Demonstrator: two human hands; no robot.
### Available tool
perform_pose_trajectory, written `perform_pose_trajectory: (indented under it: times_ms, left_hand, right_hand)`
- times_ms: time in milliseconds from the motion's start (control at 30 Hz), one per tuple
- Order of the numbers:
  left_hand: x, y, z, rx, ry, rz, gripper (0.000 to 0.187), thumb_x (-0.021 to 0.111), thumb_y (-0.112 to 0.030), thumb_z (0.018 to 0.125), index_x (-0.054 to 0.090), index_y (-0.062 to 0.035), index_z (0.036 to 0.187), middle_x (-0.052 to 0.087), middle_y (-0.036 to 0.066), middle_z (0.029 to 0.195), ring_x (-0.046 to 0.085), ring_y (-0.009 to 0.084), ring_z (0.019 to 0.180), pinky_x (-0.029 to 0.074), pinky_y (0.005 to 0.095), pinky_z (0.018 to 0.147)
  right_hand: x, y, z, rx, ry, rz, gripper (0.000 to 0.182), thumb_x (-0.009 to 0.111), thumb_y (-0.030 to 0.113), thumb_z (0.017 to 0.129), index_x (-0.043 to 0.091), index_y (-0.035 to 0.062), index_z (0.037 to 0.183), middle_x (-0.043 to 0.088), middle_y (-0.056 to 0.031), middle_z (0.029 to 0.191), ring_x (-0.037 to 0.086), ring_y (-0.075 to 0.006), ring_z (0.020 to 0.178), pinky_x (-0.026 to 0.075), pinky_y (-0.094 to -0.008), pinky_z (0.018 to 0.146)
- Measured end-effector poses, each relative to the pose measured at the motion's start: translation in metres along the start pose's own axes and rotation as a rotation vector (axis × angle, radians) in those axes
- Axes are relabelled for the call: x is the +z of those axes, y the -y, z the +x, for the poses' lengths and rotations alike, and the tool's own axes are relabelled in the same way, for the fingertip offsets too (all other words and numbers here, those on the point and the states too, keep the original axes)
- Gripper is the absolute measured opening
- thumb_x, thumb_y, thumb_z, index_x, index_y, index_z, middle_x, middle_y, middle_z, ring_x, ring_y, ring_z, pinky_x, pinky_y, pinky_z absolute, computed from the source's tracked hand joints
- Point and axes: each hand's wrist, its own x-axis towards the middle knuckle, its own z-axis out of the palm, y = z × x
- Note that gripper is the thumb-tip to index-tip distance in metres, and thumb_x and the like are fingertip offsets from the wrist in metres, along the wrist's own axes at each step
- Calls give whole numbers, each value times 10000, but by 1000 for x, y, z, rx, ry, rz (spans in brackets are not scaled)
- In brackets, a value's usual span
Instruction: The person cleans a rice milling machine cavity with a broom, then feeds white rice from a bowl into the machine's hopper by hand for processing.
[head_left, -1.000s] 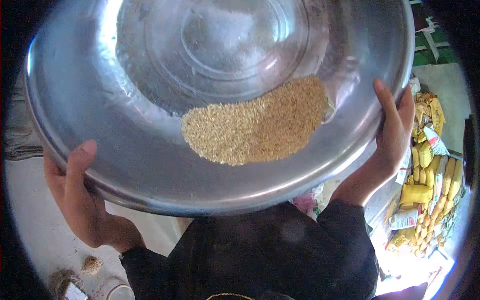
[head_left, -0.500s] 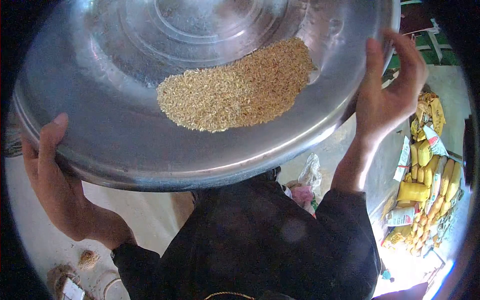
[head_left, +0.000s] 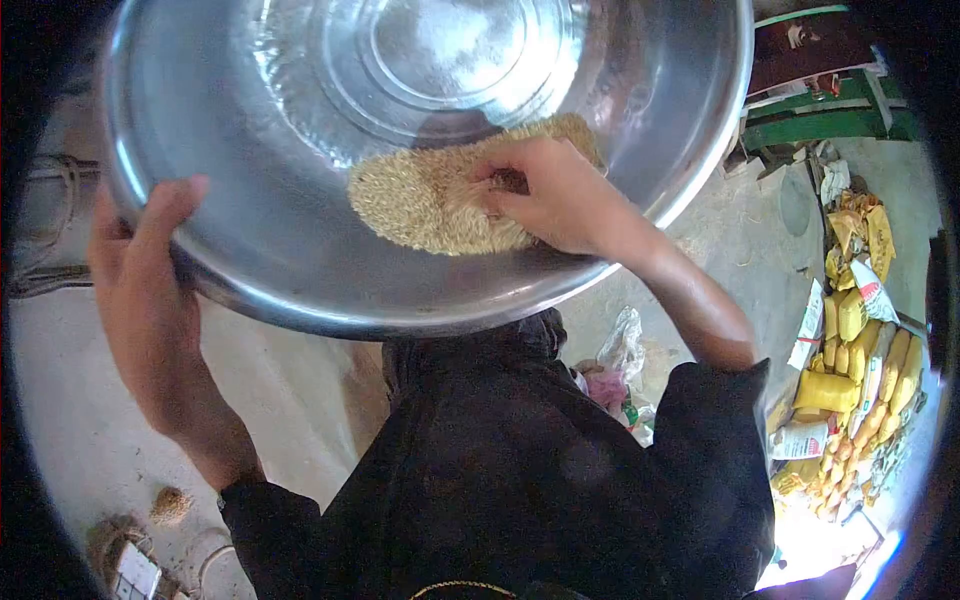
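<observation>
A wide, round metal tray (head_left: 270, 240) with a raised rim is held up in front of me, tilted. My left hand (head_left: 150, 280) grips its left rim, thumb over the edge and fingers underneath. On the tray's near side lies a heap of unhusked rice (head_left: 400, 200), partly covered by my right hand. My right hand (head_left: 560, 195) reaches over the rim into this heap, with its fingers curled together in a pinch among the grains. The fingertips are partly hidden, so how many grains they hold does not show.
On the floor at right lie stacked yellow sacks (head_left: 850, 350). A clear plastic bag (head_left: 625, 345) is near my right elbow. At lower left are a small grain pile (head_left: 171, 505) and a white box-like object (head_left: 137, 572). Green wooden furniture (head_left: 820, 120) stands upper right.
My right hand has let go of the tray's right rim and moved left into the rice. The tray has shifted slightly and turned, still in my left hand.
</observation>
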Motion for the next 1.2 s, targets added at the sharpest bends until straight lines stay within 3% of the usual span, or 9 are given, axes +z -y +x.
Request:
perform_pose_trajectory:
  times_ms: [33,100,133,167,233,267,467,867,1200]
  left_hand:
    - [2,2,0,-9,112,-28,363,648,-100,739,584,31,1072,617,110,958,578,197,877,408,291,868]
    - [7,2,-7,5,89,-61,356,643,-88,740,586,29,1071,627,100,922,581,191,852,415,295,847]
    - [6,3,-9,-12,117,-65,355,647,-89,738,586,26,1069,626,105,924,581,191,851,414,295,845]
    - [5,3,-11,-27,146,-69,354,650,-89,737,587,24,1066,625,110,926,581,192,850,413,295,843]
    - [4,3,-13,-58,125,-77,351,651,-89,737,585,21,1065,624,110,929,576,187,856,410,293,842]
    - [3,3,-14,-85,107,-89,348,651,-89,738,584,19,1063,622,110,932,571,182,861,408,291,842]
    - [-3,-3,-25,-85,74,-79,358,657,-91,736,576,19,1067,613,106,926,558,179,852,398,288,850]
    - [-3,-7,-29,-100,32,-39,382,670,-109,725,577,23,1071,616,121,932,569,207,858,407,309,844]
    - [-8,-2,-20,-110,35,-64,372,670,-120,726,581,22,1058,617,121,924,563,199,837,404,303,841]
  right_hand:
    - [1,1,2,-3,3,0,412,672,245,814,575,0,1131,635,-140,949,640,-280,799,516,-348,744]
    - [3,1,6,212,108,928,386,657,220,848,576,-66,1094,654,-150,941,646,-247,750,534,-325,729]
    - [0,7,5,176,94,1009,392,571,220,912,535,-120,1105,629,-198,1012,649,-283,834,544,-344,788]
    - [-2,12,4,176,98,1010,392,571,220,912,535,-120,1105,629,-198,1012,649,-283,834,544,-344,788]
    - [-8,22,0,159,56,1394,394,468,212,959,494,-132,1148,604,-232,1068,634,-316,951,527,-372,867]
    - [-15,28,-3,132,75,1409,429,333,220,993,445,-147,1185,565,-274,1127,582,-364,1063,490,-402,939]
    - [-27,44,-17,86,54,1566,495,231,249,996,387,-150,1242,487,-326,1222,504,-412,1154,439,-446,994]
    - [-35,54,-23,27,42,1719,512,198,233,991,316,-173,1282,400,-374,1277,409,-499,1198,398,-492,1023]
    - [-39,55,-20,23,41,1744,513,194,229,992,309,-180,1280,388,-383,1279,391,-506,1208,403,-490,1019]
